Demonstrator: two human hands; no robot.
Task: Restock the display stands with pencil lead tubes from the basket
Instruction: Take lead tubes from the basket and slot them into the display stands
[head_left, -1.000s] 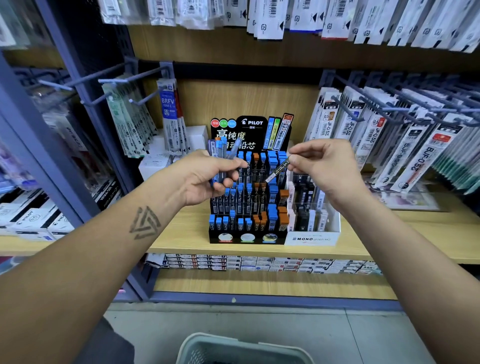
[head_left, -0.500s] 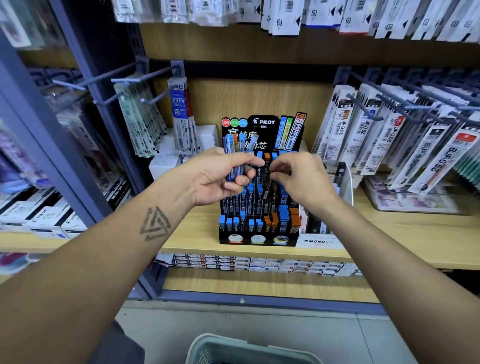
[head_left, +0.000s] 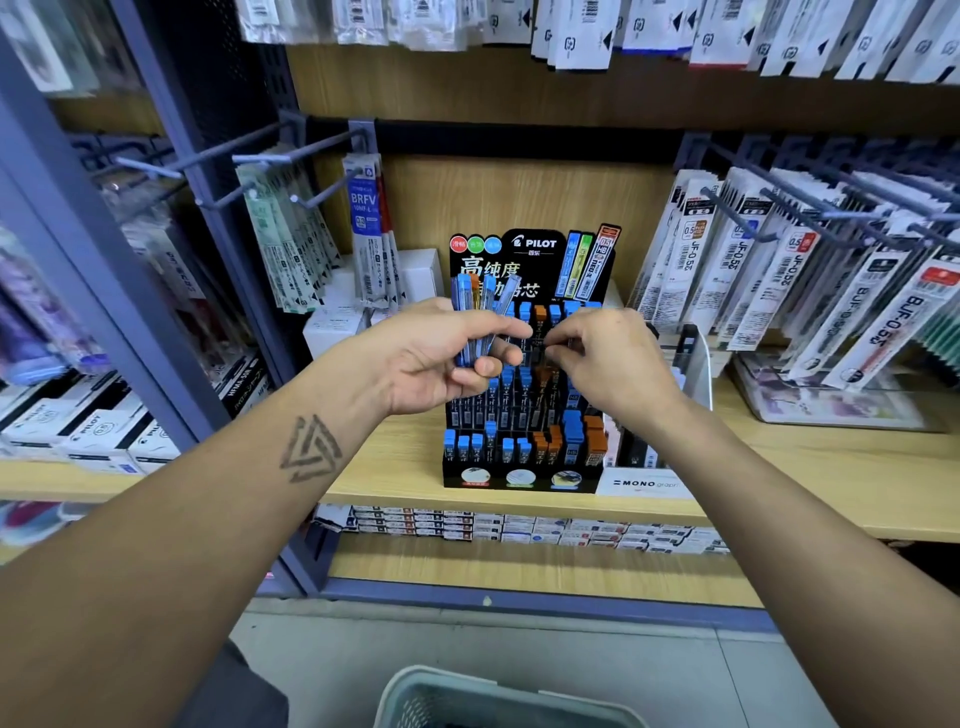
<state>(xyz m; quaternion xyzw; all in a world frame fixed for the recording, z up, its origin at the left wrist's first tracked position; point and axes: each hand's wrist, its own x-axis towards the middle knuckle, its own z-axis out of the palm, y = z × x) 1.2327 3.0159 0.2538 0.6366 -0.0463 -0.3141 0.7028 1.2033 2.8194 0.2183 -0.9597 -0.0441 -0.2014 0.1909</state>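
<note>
Right grip (head_left: 602, 364) now closer to tubes (head_left: 480, 312) fanned in left grip (head_left: 441, 358).

Left hand (head_left: 436, 358) grips fan of pencil lead tubes (head_left: 480, 312), blue and orange caps up, before black Pilot display stand (head_left: 524, 415). Right hand (head_left: 608, 364) just beside it, fingers curled at stand's upper rows; what they pinch too blurred to tell. Stand sits on wooden shelf (head_left: 779, 467), Mono stand (head_left: 649, 480) touching its right side. Refill packs (head_left: 810, 280) hang on hooks. Basket (head_left: 498, 696) rim at bottom edge.
</note>
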